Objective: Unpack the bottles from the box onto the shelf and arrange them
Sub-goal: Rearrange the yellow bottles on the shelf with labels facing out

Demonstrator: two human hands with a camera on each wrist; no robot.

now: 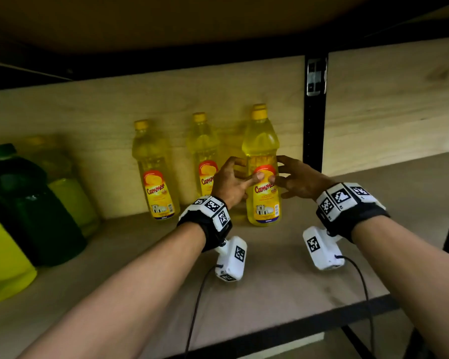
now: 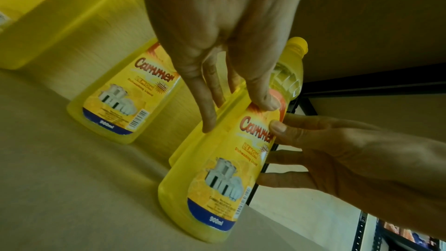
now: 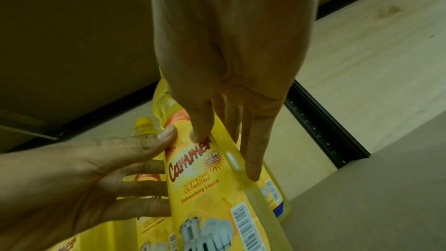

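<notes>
the left hand (image 2: 217,31) reaches down from the top of the picture, its thumb (image 2: 263,91) pressed on the upper edge of the label of the near bottle (image 2: 217,188) and its straight fingers (image 2: 205,106) lying along the bottle's left side. the right hand (image 2: 357,159) comes in from the right edge, its thumb and fingertips touching the bottle's right side. the yellow bottle stands on the shelf (image 2: 72,188), its label reading "cammer lemon" and "900ml", its yellow cap near the top. a second bottle (image 2: 120,102) of the same kind stands behind it to the left, apart from it. a larger yellow container (image 2: 48,26) fills the upper left corner. a black upright (image 2: 309,102) shows behind the near bottle.
</notes>
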